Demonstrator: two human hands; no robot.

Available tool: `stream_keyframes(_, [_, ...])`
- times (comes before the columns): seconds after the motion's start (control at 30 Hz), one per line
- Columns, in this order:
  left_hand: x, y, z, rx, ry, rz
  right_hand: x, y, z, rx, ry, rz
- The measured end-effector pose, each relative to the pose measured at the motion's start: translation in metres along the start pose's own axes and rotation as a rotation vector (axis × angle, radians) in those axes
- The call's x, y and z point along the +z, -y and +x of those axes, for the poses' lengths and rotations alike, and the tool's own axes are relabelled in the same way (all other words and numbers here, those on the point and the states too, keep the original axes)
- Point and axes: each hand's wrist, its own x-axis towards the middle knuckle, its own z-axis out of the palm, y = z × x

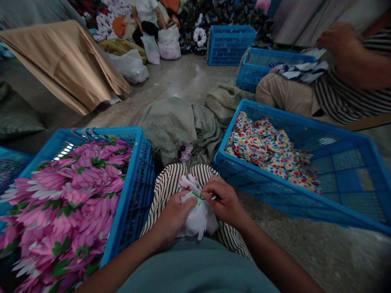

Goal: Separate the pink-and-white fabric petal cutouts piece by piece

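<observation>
On my lap, over black-and-white striped trousers point(165, 183), lies a white and pink fabric flower piece point(195, 219) with a bit of green at its middle. My left hand point(175, 215) grips it from the left, thumb on top. My right hand point(222, 199) is closed at its upper right edge, fingertips pinched together at the green part. A small pale tip shows under those fingers; I cannot make out what it is. At my left, a blue crate point(137, 150) is heaped with pink fabric flower pieces point(70, 203) with green parts.
To my right stands a blue crate point(345, 126) with colourful dotted fabric pieces point(269, 150). A grey-green sack point(174, 122) lies ahead. Another person in a striped top point(360, 81) sits at right; one more person point(148, 16) is at the back beside white bags point(169, 42). Brown cloth point(67, 61) drapes at left.
</observation>
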Motion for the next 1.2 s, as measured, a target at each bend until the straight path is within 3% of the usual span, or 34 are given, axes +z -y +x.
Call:
stream_keyframes(0.17, [0.001,0.003,0.002,-0.073,0.029,-0.09,0.005,-0.006,0.003,0.012,-0.05,-0.029])
stream_keyframes(0.3, [0.005,-0.001,0.001,-0.077,-0.008,-0.19,-0.003,-0.004,0.0,0.202,-0.125,0.014])
stream_keyframes(0.53, [0.008,-0.007,-0.002,0.032,-0.045,-0.176,-0.018,0.019,-0.014,0.248,0.244,-0.125])
stream_keyframes(0.8, [0.004,0.0,-0.003,0.091,-0.041,-0.093,-0.004,0.018,-0.012,0.265,0.285,-0.313])
stream_keyframes(1.1, [0.002,-0.003,-0.005,0.136,-0.086,0.146,-0.001,0.018,-0.012,0.26,0.228,-0.374])
stream_keyframes(1.2, [0.002,-0.004,-0.004,0.135,-0.116,0.134,0.0,0.017,-0.012,0.259,0.219,-0.408])
